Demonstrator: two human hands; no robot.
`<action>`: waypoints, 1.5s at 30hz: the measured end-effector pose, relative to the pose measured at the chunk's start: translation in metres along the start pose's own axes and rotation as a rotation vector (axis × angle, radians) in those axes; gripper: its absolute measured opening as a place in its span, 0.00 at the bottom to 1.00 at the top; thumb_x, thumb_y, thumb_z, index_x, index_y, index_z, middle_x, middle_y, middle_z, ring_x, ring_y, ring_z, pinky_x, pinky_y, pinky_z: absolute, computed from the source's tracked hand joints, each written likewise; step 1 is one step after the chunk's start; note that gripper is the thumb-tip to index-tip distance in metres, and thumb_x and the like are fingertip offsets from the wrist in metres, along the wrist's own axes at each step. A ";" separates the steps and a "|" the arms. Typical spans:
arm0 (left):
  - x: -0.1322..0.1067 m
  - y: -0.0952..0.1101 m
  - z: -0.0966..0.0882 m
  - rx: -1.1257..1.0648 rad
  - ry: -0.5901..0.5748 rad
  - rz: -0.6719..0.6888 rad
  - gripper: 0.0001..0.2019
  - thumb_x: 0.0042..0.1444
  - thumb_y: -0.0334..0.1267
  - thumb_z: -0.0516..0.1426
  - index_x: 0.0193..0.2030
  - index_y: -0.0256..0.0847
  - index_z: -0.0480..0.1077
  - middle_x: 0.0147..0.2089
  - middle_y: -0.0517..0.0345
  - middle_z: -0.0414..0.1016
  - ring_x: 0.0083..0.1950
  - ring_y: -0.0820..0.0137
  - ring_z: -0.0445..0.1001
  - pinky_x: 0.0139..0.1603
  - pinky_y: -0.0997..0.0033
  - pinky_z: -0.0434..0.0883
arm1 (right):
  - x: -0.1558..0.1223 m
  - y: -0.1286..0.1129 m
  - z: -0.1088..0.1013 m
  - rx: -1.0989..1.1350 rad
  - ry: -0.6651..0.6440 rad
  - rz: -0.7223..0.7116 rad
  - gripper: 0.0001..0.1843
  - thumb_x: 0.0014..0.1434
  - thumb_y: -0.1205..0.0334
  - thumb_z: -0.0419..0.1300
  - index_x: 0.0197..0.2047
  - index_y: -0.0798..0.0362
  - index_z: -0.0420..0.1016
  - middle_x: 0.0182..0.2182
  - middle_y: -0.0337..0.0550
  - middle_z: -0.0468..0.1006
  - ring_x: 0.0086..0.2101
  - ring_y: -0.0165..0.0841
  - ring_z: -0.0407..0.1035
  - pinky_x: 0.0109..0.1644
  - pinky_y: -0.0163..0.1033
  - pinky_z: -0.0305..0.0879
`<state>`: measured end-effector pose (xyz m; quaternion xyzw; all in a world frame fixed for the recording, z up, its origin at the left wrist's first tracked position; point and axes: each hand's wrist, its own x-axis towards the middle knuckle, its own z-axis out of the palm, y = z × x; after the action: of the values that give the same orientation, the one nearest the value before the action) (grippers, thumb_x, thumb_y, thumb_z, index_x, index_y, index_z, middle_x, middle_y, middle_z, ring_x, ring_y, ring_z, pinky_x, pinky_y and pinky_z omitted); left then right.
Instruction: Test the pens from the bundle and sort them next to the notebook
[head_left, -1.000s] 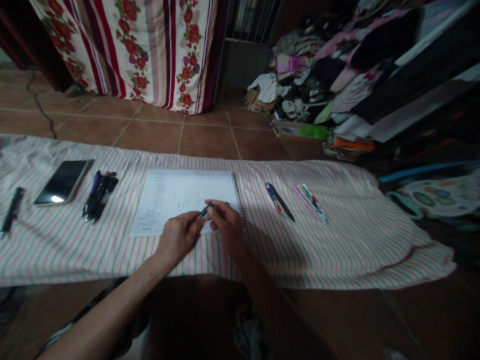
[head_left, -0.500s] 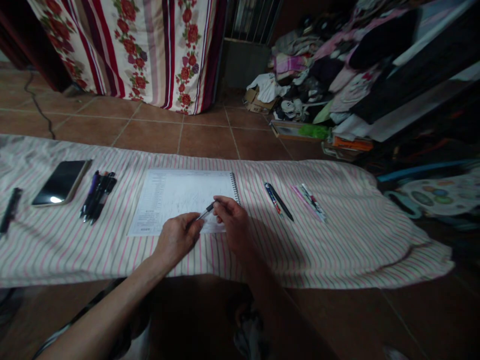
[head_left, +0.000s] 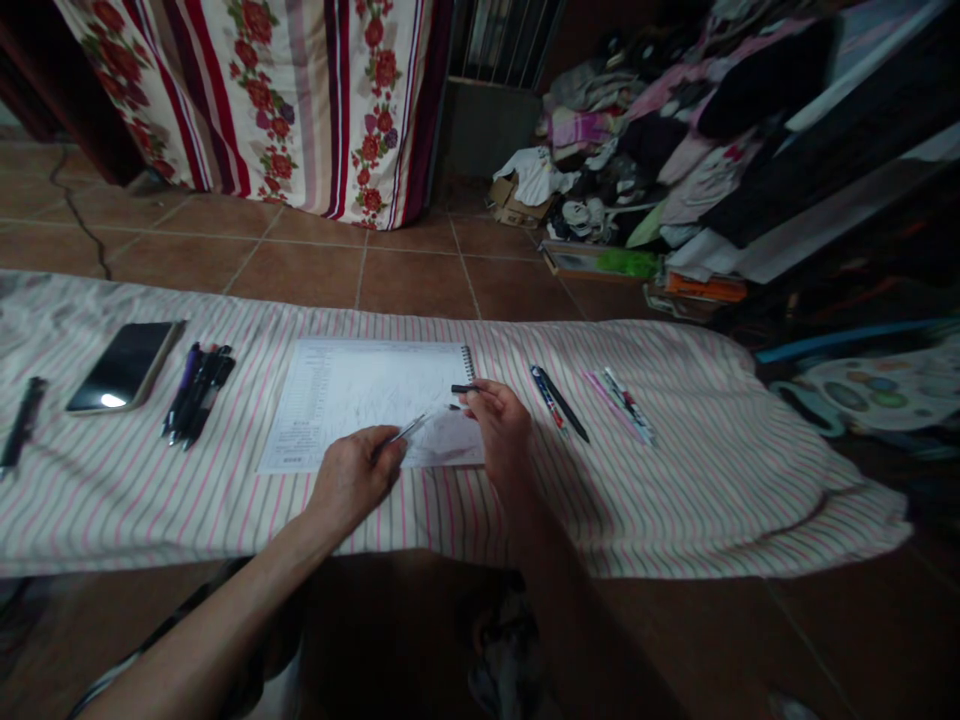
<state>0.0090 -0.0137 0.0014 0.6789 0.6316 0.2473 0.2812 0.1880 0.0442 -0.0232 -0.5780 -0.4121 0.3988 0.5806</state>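
My left hand has its fingers pinched together on a slim pen piece, which slants up and rightward over the open notebook. The fingers of my right hand are clamped on a short black piece, near the notebook's spiral edge and well apart from the slim one. On the striped cloth, a black pen lies to the right; a bunch of pens and a phone lie left.

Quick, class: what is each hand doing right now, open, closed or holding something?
Left hand: closed, holding a slim, silvery pen part.
Right hand: closed, holding a black pen part.
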 end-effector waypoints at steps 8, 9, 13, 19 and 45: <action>0.000 -0.002 -0.001 -0.002 0.019 0.000 0.16 0.57 0.43 0.50 0.43 0.40 0.74 0.32 0.55 0.78 0.31 0.67 0.74 0.31 0.70 0.66 | 0.006 0.017 -0.007 -0.519 0.024 -0.323 0.10 0.49 0.62 0.57 0.36 0.54 0.73 0.33 0.45 0.78 0.36 0.36 0.72 0.39 0.41 0.67; 0.000 -0.002 -0.001 -0.004 0.020 -0.001 0.16 0.57 0.43 0.50 0.43 0.40 0.74 0.32 0.55 0.78 0.32 0.67 0.75 0.32 0.70 0.66 | 0.006 0.016 -0.008 -0.569 0.024 -0.368 0.09 0.49 0.63 0.57 0.35 0.54 0.73 0.34 0.45 0.78 0.36 0.37 0.71 0.41 0.42 0.66; 0.001 -0.001 -0.003 0.014 0.013 -0.006 0.15 0.57 0.42 0.50 0.42 0.40 0.74 0.32 0.55 0.78 0.33 0.67 0.75 0.33 0.70 0.66 | 0.007 0.015 -0.010 -0.714 0.043 -0.498 0.07 0.48 0.64 0.58 0.33 0.55 0.74 0.34 0.47 0.78 0.39 0.40 0.70 0.48 0.47 0.61; 0.001 0.000 -0.004 0.035 0.004 -0.005 0.14 0.57 0.42 0.50 0.41 0.40 0.75 0.32 0.55 0.78 0.34 0.66 0.75 0.35 0.70 0.66 | 0.007 0.022 -0.013 -0.770 0.046 -0.538 0.08 0.50 0.65 0.56 0.34 0.54 0.73 0.35 0.47 0.78 0.41 0.39 0.69 0.51 0.48 0.58; 0.003 0.003 0.001 0.010 0.044 0.006 0.15 0.58 0.42 0.48 0.39 0.40 0.74 0.30 0.56 0.77 0.30 0.69 0.73 0.30 0.72 0.63 | -0.035 -0.010 0.018 -0.200 -0.408 -0.066 0.14 0.56 0.51 0.55 0.30 0.54 0.72 0.21 0.37 0.74 0.17 0.24 0.64 0.21 0.29 0.58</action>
<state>0.0118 -0.0106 0.0030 0.6766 0.6367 0.2600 0.2631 0.1593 0.0170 -0.0138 -0.5264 -0.5769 0.4454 0.4378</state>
